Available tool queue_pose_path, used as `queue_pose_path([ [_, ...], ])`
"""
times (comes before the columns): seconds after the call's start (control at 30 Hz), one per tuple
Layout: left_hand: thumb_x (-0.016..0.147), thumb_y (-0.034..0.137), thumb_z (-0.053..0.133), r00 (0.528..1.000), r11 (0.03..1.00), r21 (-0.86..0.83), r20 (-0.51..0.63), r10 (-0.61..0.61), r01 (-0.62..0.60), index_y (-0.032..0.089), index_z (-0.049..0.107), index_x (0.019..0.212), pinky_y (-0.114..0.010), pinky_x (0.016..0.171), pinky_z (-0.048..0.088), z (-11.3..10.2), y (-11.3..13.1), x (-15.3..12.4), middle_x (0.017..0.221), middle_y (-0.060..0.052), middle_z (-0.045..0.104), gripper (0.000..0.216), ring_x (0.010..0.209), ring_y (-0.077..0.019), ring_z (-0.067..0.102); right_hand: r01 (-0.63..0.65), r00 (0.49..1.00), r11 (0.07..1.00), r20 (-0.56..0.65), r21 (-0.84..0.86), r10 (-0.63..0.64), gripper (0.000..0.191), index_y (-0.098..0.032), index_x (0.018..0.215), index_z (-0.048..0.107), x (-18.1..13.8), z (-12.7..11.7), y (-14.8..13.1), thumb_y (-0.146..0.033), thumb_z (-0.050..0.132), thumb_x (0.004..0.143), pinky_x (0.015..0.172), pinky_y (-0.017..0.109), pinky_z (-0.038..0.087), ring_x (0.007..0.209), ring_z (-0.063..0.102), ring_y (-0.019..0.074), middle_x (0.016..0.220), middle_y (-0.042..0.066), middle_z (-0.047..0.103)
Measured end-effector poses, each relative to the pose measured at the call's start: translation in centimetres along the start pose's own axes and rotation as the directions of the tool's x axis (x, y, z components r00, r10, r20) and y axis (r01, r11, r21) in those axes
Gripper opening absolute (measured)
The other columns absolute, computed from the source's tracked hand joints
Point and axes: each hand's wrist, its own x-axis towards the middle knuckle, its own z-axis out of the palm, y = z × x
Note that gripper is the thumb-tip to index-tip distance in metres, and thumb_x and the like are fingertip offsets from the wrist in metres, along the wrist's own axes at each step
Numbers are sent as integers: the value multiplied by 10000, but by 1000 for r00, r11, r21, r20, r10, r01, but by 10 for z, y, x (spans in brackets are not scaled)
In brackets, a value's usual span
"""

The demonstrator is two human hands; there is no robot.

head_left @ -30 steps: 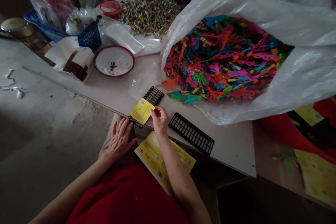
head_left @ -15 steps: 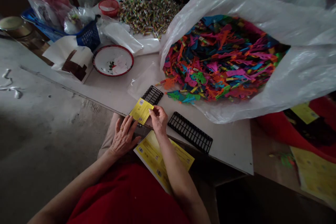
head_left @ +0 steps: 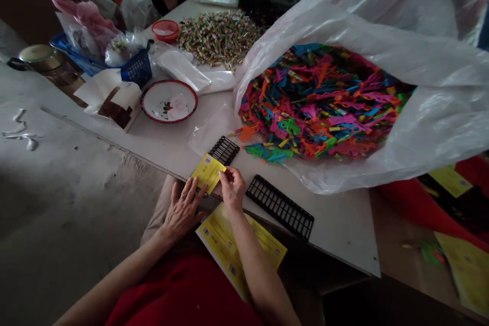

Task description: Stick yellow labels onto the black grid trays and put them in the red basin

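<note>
A small printed yellow card (head_left: 208, 173) lies over the near end of a black plastic grid rack (head_left: 224, 150) at the table's front edge. My right hand (head_left: 232, 188) pinches the card's right edge between thumb and fingers. Fingers outstretched, my left hand (head_left: 185, 209) rests its fingertips on the card's lower left side. Larger yellow printed sheets (head_left: 221, 237) lie on my lap, partly hidden under my right forearm. To the right on the table is a second black grid rack (head_left: 280, 206).
A big translucent bag (head_left: 431, 127) spills colourful plastic toy guns (head_left: 324, 107). Farther back are a heap of small capped tubes (head_left: 217, 35), a red basket (head_left: 165, 30) and an enamel plate (head_left: 170, 102). A blue basket (head_left: 137, 63) and a jar (head_left: 49, 66) stand left. Another person sits behind.
The whole view has shifted, so things sit lower in the picture and more of the far side shows. Both hands keep nearly the same hold on the card.
</note>
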Motion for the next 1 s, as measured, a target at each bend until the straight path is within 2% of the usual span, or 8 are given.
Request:
queue_pose_path([
  [0.2, 824, 418, 620, 1000, 1000, -10, 4, 13, -13, 244, 331, 1458, -576, 1115, 208, -2, 0, -1, 1525, -170, 293, 718, 1401, -335, 277, -49, 998, 997, -27, 60, 51, 302, -172, 844, 613, 0, 3, 0, -420, 661, 680, 696, 312, 515, 712, 616, 180, 759, 28, 662],
  [0.4, 829, 413, 614, 999, 999, -42, 17, 32, -31, 231, 299, 1469, -587, 1104, 221, -6, -1, 0, 1530, -177, 279, 736, 1407, -339, 259, -120, 992, 984, -32, 132, 125, 317, -173, 847, 614, 2, 2, 6, -404, 695, 646, 700, 306, 511, 707, 602, 168, 749, 6, 653],
  [0.63, 845, 418, 593, 996, 997, -21, 62, 71, -70, 235, 264, 1479, -585, 1121, 198, -8, 0, 1, 1545, -151, 257, 737, 1423, -305, 230, -177, 980, 929, -32, 324, 198, 315, -177, 836, 591, 5, 4, 7, -356, 724, 613, 722, 307, 508, 715, 598, 156, 736, -30, 632],
  [0.8, 849, 396, 594, 992, 995, -32, 80, 101, -99, 235, 245, 1481, -602, 1116, 199, -9, -2, 3, 1553, -138, 240, 740, 1426, -299, 224, -143, 984, 954, -68, 265, 167, 314, -170, 813, 588, 6, 2, 0, -372, 717, 609, 702, 302, 500, 708, 594, 159, 729, -18, 638],
  [1.0, 839, 335, 626, 993, 995, -68, 81, 84, -78, 227, 381, 1411, -603, 1095, 233, -16, 0, 11, 1492, -180, 349, 631, 1387, -312, 310, -121, 984, 961, -97, 249, 150, 316, -170, 809, 591, 8, 0, -4, -373, 714, 601, 688, 304, 503, 714, 605, 168, 744, 4, 655],
])
